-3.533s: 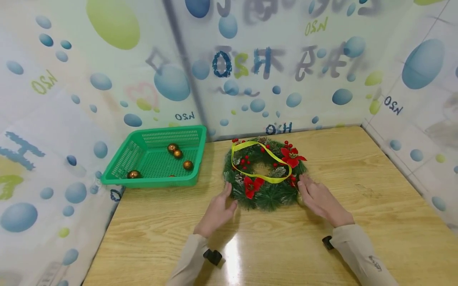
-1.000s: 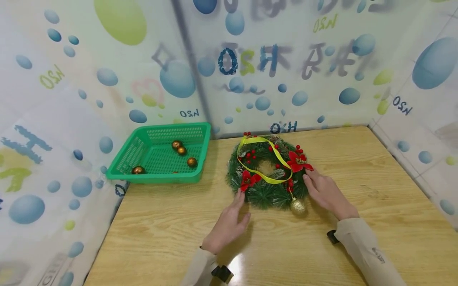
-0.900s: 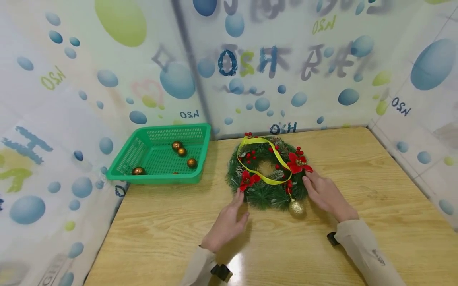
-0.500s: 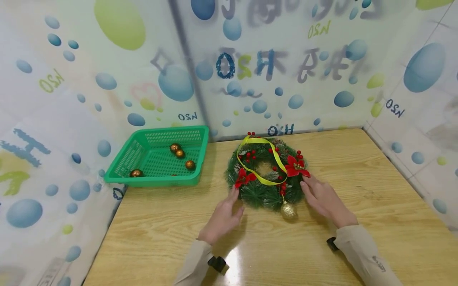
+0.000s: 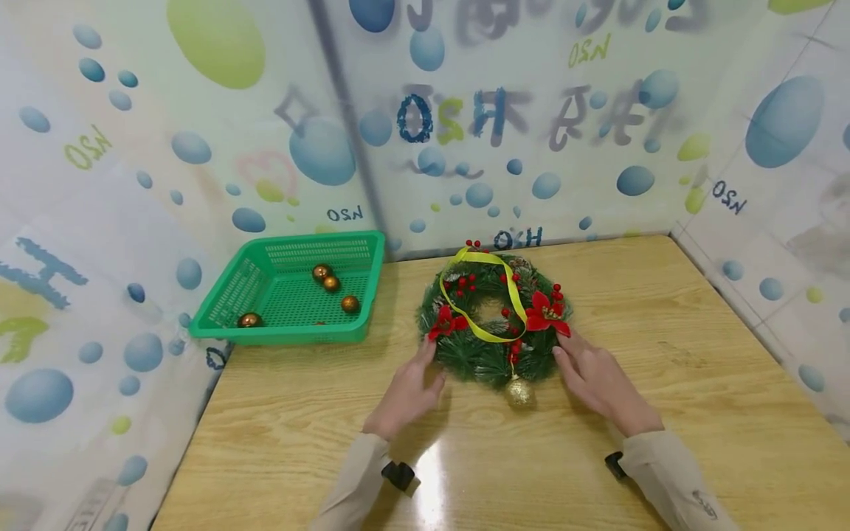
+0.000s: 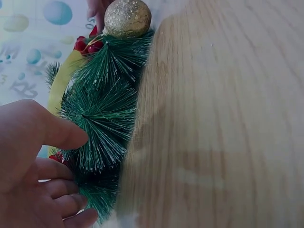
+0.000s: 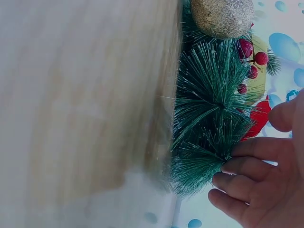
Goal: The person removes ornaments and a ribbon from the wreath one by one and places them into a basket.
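Observation:
A green Christmas wreath (image 5: 478,359) lies on the wooden table, dressed with red berries, pinecones and frosted sprigs. Two red poinsettias sit on it, one at the left (image 5: 447,323), one at the right (image 5: 547,313). A yellow ribbon loop (image 5: 517,299) lies across its top. From the front edge hangs a gold glitter ball (image 5: 520,392). My left hand (image 5: 405,394) touches the wreath's left front edge with relaxed fingers, thumb apart. Opposite it, my right hand (image 5: 600,380) touches the right edge. In both wrist views the fingers rest loosely against the green needles (image 6: 102,118).
A green plastic basket (image 5: 279,338) stands at the back left of the table (image 5: 531,472), holding several bronze balls (image 5: 350,304). Behind the table rises a wall covering (image 5: 451,221) printed with blue and green drops.
The wreath has turned clockwise between both hands. Its gold ball has swung from the right side, partly behind my right hand, leftward to the front; the right poinsettia has come nearer.

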Demonstrator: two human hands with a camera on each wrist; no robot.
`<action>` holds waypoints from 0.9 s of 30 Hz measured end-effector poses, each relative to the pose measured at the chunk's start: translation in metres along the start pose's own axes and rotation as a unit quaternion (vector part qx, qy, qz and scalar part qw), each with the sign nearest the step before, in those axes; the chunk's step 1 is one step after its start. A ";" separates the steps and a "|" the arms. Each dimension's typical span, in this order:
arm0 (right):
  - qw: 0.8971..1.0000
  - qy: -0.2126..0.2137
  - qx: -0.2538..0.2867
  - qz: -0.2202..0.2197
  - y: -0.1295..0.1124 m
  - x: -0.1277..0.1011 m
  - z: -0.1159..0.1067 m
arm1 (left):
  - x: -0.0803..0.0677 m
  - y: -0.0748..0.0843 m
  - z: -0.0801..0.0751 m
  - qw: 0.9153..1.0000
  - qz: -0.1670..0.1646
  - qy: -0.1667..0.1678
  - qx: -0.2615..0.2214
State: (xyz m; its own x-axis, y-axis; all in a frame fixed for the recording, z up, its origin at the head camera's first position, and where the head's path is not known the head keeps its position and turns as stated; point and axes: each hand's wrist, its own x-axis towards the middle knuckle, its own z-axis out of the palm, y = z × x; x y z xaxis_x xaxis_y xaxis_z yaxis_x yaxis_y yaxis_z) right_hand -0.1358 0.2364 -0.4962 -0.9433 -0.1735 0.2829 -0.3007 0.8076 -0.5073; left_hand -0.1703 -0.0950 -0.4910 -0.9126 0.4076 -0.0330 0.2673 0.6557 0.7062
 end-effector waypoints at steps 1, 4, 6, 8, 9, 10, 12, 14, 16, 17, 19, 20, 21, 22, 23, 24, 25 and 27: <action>1.000 0.004 0.000 -0.004 -0.001 -0.001 0.001 | 0.001 -0.001 -0.001 1.000 0.000 0.003 0.000; 1.000 0.008 -0.001 -0.011 -0.004 -0.003 0.003 | 0.005 -0.004 -0.002 1.000 -0.005 0.009 -0.001; 1.000 0.003 -0.001 -0.009 -0.005 -0.004 0.003 | 0.008 -0.005 -0.002 1.000 -0.011 0.009 0.001; 1.000 0.000 -0.002 -0.007 -0.007 -0.005 0.004 | 0.010 -0.006 -0.002 1.000 -0.013 0.010 0.000; 1.000 -0.002 -0.002 -0.005 -0.008 -0.005 0.004 | 0.011 -0.006 -0.002 1.000 -0.012 0.012 0.003; 1.000 -0.005 -0.004 -0.004 -0.009 -0.006 0.004 | 0.012 -0.006 -0.002 1.000 -0.013 0.014 0.005; 1.000 -0.007 -0.006 0.000 -0.010 -0.007 0.004 | 0.013 -0.006 -0.003 1.000 -0.016 0.015 0.006; 1.000 -0.011 -0.009 0.003 -0.012 -0.008 0.004 | 0.015 -0.006 -0.004 1.000 -0.019 0.017 0.007; 1.000 -0.012 -0.010 0.005 -0.014 -0.009 0.004 | 0.017 -0.007 -0.005 1.000 -0.022 0.016 0.004; 1.000 -0.012 -0.009 0.006 -0.015 -0.009 0.004 | 0.018 -0.007 -0.006 1.000 -0.023 0.016 0.001; 1.000 -0.010 -0.010 0.005 -0.016 -0.010 0.005 | 0.020 -0.008 -0.007 1.000 -0.021 0.017 -0.002; 1.000 -0.007 -0.009 0.003 -0.017 -0.011 0.005 | 0.021 -0.008 -0.007 1.000 -0.020 0.016 -0.003; 1.000 -0.006 -0.009 0.002 -0.017 -0.011 0.006 | 0.021 -0.008 -0.008 1.000 -0.020 0.016 -0.003; 1.000 -0.004 -0.009 0.001 -0.017 -0.011 0.006 | 0.022 -0.009 -0.008 1.000 -0.019 0.017 -0.004; 1.000 -0.003 -0.010 -0.001 -0.018 -0.012 0.007 | 0.023 -0.009 -0.008 1.000 -0.019 0.016 -0.004; 1.000 -0.003 -0.011 -0.001 -0.018 -0.012 0.007 | 0.023 -0.009 -0.009 1.000 -0.019 0.015 -0.005; 1.000 -0.002 -0.011 -0.001 -0.019 -0.013 0.008 | 0.023 -0.010 -0.009 1.000 -0.021 0.014 -0.006; 1.000 -0.002 -0.012 -0.001 -0.020 -0.013 0.008 | 0.024 -0.010 -0.010 1.000 -0.024 0.012 -0.007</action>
State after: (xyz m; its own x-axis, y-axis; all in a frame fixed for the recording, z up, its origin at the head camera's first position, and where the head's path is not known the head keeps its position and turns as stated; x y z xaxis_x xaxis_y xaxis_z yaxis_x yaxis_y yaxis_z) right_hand -0.1187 0.2182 -0.4966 -0.9435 -0.1776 0.2796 -0.2989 0.8202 -0.4878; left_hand -0.1979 -0.0979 -0.4921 -0.9313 0.3609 -0.0495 0.2198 0.6650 0.7137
